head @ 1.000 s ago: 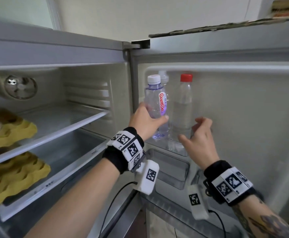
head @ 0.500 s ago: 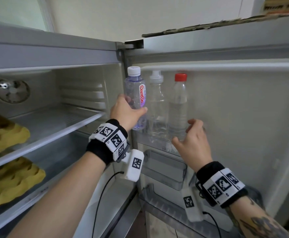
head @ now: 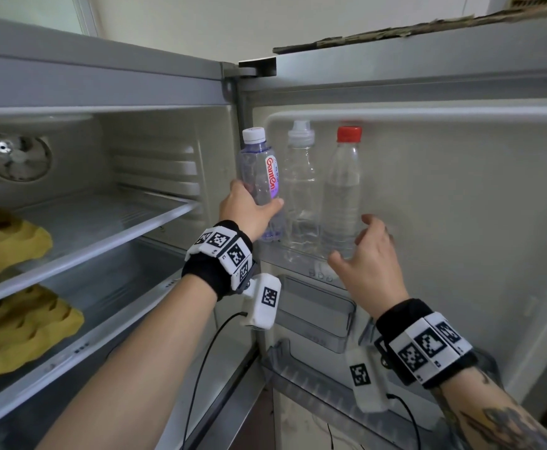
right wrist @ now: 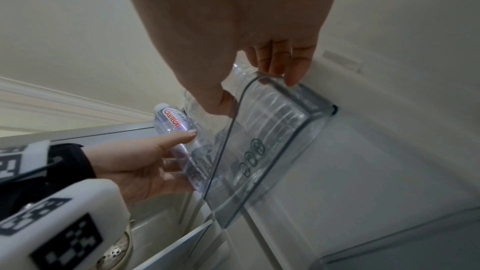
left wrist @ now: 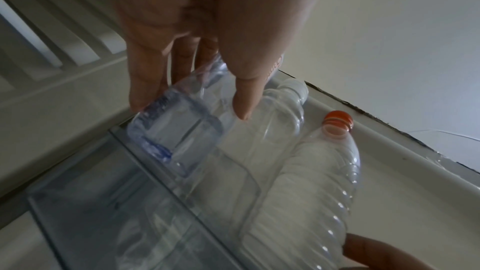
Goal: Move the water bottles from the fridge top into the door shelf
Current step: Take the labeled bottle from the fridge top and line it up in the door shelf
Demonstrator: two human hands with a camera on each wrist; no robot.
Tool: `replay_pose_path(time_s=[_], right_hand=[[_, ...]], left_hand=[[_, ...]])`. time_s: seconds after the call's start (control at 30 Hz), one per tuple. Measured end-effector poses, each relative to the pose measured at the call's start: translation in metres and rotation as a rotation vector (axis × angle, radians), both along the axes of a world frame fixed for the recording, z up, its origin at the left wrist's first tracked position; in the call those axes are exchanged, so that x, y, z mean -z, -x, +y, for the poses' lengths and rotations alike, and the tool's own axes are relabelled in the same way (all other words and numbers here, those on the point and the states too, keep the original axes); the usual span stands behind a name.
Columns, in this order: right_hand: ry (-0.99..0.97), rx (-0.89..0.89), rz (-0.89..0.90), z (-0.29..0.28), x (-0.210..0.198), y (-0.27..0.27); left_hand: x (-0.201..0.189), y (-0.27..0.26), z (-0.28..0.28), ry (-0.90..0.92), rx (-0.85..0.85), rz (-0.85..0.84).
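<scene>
Upright, 3 clear ribbed plastic bottles [head: 301, 186], left hand [head: 249, 211] grip.

Readable text: one brand only.

1. Purple-tinted bottle [head: 260, 177], white cap, leftmost of the three in the door shelf [head: 301, 266]: label with red lettering "Ganten", running vertically along the body. The same label shows in the right wrist view [right wrist: 172, 120], with small characters beside it too small to read.

2. Door shelf, front wall: a row of round embossed symbols [right wrist: 250, 158], not legible.

3. Wristbands [head: 223, 245]: black-and-white square code markers, no words.
</scene>
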State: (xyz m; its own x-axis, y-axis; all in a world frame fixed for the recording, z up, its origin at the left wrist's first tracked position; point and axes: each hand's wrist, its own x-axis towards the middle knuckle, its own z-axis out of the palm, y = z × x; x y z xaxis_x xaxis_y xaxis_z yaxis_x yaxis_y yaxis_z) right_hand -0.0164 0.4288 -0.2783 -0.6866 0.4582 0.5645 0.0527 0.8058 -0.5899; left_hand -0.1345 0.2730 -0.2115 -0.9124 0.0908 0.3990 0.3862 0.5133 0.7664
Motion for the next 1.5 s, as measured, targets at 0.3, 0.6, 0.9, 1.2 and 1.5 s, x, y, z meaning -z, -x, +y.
replay_pose_path(time_s=[0.3, 0.6, 0.9, 1.2, 1.5], right_hand=[[0.051, -0.034, -0.029, 0.001, 0.000, 0.000], [0.049, -0.013, -0.022, -0.001, 0.001, 0.000], [0.038, -0.014, -0.006, -0.002, 0.005, -0.001], [0.041, -0.001, -0.024, -0.005, 0.003, 0.000], [0.063, 0.027, -0.007, -0.008, 0.003, 0.001]], left_hand=[[0.010, 0.011, 0.002, 0.027, 0.019, -0.009], [0.007, 0.024, -0.005, 0.247, 0.089, 0.022], [0.006, 0.034, -0.006, 0.312, 0.114, 0.016], [0.015, 0.036, -0.010, 0.272, 0.134, 0.061], [0.023, 0.031, -0.007, 0.181, 0.101, 0.028]])
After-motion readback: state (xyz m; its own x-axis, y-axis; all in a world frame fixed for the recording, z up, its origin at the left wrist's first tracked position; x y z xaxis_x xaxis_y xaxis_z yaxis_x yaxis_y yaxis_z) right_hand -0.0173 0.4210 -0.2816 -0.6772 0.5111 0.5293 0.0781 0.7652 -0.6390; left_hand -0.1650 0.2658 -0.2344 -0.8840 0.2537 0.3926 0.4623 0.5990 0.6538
